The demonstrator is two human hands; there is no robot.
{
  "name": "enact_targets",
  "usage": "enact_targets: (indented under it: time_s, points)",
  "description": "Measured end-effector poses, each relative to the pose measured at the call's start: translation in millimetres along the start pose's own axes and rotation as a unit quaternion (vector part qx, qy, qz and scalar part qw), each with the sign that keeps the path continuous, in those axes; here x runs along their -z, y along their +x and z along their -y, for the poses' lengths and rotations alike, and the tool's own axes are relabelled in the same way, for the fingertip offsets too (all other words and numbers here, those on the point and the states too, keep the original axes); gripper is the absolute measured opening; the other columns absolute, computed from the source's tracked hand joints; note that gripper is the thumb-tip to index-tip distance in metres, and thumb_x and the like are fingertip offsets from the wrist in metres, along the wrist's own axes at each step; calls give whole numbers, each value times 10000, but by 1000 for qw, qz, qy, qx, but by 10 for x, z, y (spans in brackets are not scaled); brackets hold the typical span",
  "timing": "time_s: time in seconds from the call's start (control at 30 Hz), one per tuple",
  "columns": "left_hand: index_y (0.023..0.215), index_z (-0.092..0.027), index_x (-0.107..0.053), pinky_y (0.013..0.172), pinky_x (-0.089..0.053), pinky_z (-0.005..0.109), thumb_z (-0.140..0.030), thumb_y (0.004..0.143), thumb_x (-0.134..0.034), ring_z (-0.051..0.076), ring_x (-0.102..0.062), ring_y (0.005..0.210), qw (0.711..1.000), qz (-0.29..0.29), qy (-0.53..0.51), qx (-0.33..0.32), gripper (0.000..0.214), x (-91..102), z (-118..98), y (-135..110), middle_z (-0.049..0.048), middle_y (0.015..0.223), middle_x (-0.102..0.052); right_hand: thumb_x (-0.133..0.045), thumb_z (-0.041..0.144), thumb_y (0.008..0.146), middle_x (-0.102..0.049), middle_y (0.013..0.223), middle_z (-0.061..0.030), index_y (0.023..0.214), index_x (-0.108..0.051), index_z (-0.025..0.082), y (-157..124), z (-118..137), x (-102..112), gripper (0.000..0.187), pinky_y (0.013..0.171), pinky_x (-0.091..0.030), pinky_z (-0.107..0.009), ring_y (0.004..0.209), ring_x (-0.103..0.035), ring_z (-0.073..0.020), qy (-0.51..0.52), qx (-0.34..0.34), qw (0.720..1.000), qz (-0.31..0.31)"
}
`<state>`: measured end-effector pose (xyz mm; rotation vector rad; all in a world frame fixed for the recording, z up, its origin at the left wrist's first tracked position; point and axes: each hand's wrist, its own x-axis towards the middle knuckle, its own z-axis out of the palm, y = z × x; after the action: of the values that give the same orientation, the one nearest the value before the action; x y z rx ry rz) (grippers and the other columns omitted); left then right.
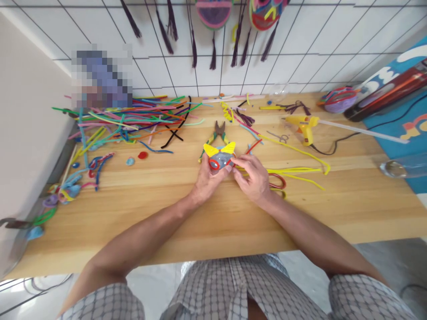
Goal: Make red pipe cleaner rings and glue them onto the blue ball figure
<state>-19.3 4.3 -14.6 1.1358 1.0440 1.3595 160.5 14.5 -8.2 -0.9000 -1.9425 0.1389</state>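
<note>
My left hand (207, 181) grips a small blue-grey mask-like craft piece (224, 156) from below, thumb along its lower edge. Two yellow pipe-cleaner ears (211, 150) stick up from its top, and a red pipe-cleaner ring (214, 165) sits on its left side. With thumb and forefinger, my right hand (251, 177) pinches a short red pipe cleaner at the piece's right side. Just behind lie pliers (219, 129) with green and yellow handles. Partly under my right hand and wrist are red-handled scissors (277, 181) and several yellow pipe cleaners (296, 170).
A pile of coloured pipe cleaners (143, 116) covers the back left. At the right rests a yellow glue gun (303, 126) with its cord trailing. Tassels (212, 53) and decorated masks (265, 15) hang on the tiled wall. Finished pieces (70, 191) lie at the left edge.
</note>
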Motion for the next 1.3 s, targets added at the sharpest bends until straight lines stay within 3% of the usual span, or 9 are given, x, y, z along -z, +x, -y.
enact_targets:
  time_s: [0.5,0.87,1.3]
  points:
    - [1250,-231,-560,1071,-591,423,-557,893,-870,237,-741,1144,1000,3,7,-19,574,14,11,-5,103,1277,-747,-688,147,1028,-799,1157,-102,1347,-739,272,30,25,-8,347,910,-679,-428,1058,-778,-256,0,9,1000,-15]
    - [1205,-247,-567,1032,-608,424,-571,904,-855,231,-752,1100,999,-3,28,-43,528,22,41,0,87,1229,-761,-666,164,1032,-809,1171,-87,1342,-745,296,29,49,8,346,948,-674,-456,1092,-779,-266,6,-26,1000,10]
    - [1234,-256,-559,1068,-608,445,-577,861,-895,245,-759,1135,1000,5,19,-10,595,21,-18,-6,97,1260,-764,-664,185,1035,-811,1167,-84,1333,-750,297,26,58,22,330,937,-681,-465,1077,-778,-267,-7,-32,999,18]
